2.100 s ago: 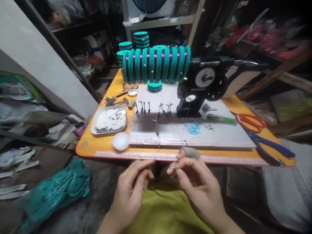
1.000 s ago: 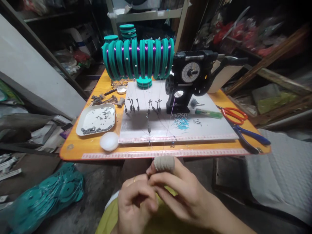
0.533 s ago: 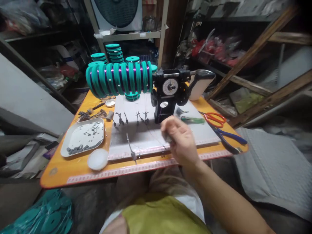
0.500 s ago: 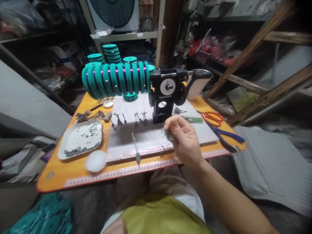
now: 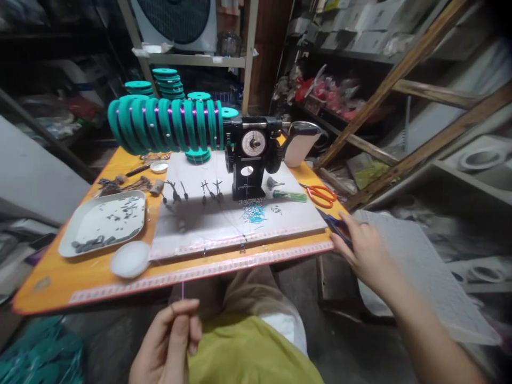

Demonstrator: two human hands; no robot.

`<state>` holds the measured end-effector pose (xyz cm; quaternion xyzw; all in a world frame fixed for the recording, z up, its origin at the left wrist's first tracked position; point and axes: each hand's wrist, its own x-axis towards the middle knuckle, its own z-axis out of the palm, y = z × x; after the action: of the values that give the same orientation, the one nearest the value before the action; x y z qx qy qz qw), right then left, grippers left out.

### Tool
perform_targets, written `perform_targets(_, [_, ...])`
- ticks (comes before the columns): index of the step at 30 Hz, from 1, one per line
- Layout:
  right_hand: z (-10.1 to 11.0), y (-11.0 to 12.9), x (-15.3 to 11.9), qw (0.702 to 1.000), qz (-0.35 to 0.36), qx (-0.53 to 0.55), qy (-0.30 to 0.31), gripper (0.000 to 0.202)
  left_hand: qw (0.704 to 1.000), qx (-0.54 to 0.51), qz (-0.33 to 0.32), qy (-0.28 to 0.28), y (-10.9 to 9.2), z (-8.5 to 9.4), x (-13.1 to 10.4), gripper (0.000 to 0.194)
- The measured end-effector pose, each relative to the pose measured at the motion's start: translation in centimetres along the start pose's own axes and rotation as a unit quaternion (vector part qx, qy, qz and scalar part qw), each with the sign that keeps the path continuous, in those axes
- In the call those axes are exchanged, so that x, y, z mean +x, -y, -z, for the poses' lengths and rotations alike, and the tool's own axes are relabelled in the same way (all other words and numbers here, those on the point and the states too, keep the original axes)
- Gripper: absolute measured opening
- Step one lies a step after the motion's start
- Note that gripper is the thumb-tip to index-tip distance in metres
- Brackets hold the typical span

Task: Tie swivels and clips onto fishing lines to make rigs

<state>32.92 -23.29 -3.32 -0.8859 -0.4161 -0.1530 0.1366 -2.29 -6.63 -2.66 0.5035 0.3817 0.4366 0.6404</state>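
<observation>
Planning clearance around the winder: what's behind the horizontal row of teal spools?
Stacked teal spools rise behind the horizontal row, with a shelf frame farther back. Lower spools show beneath the row; it covers whatever lies between.

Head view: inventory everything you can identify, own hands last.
table: one, orange, centre
board: one, white, on table
winding machine: one, black, on board
mounted spools: several, teal and purple, left of machine
stacked spools: several, teal, rear
tray: one, white, left, holding grey pieces
bowl: one, white, beside tray
forked pieces: several, dark, on board
bits: many, blue and white, before machine
tube: one, green, right of machine
scissors: one, red-handled, right
pliers: one, dark blue, right edge
measuring strips: two, pinkish, near edges
round grille: one, dark, rear
wooden frame: one, brown, right
bundle: one, teal, lower-left floor
thread: one, purple, bottom left
shirt: one, yellow-green, bottom
left hand: one, closed at thread
right hand: one, at pliers
</observation>
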Motion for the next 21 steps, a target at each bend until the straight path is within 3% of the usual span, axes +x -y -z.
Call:
perform_targets(3, [1.6, 1.8, -1.7, 0.998, -0.025, 0.002, -0.053, 0.066, 0.995, -0.065, 0.072, 0.005, -0.8, -1.2, 0.4, 0.038])
perform_targets(5, [2.8, 3.9, -2.9, 0.993, -0.048, 0.084, -0.065, 0.052, 0.985, -0.099, 0.139, 0.011, -1.6, -2.0, 0.7, 0.041])
perform_targets(7, [3.6, 6.6, -4.1, 0.973, -0.016, 0.228, -0.019, 0.038, 0.973, -0.119, 0.194, 0.025, -2.1, -2.6, 0.9, 0.041])
perform_targets(10, [3.5, 11.3, -5.7, 0.922, 0.062, 0.374, 0.077, 0.033, 0.964, -0.142, 0.221, 0.048, -2.5, -2.6, 1.2, 0.04])
perform_targets(12, [3.0, 14.2, -6.4, 0.898, 0.082, 0.417, 0.115, 0.033, 0.966, -0.138, 0.214, 0.046, -2.3, -2.3, 1.2, 0.038])
perform_targets(15, [2.2, 17.0, -6.7, 0.886, 0.123, 0.424, 0.144, 0.035, 0.984, -0.078, 0.158, 0.029, -1.9, -1.5, 1.1, 0.033])
perform_targets(18, [1.7, 18.2, -6.5, 0.88, 0.161, 0.418, 0.158, 0.039, 0.997, -0.002, 0.078, 0.018, -1.7, -0.8, 1.0, 0.026])
perform_targets(21, [1.7, 18.6, -6.1, 0.874, 0.18, 0.417, 0.171, 0.041, 0.999, 0.024, 0.039, 0.007, -1.7, -0.4, 1.0, 0.017])
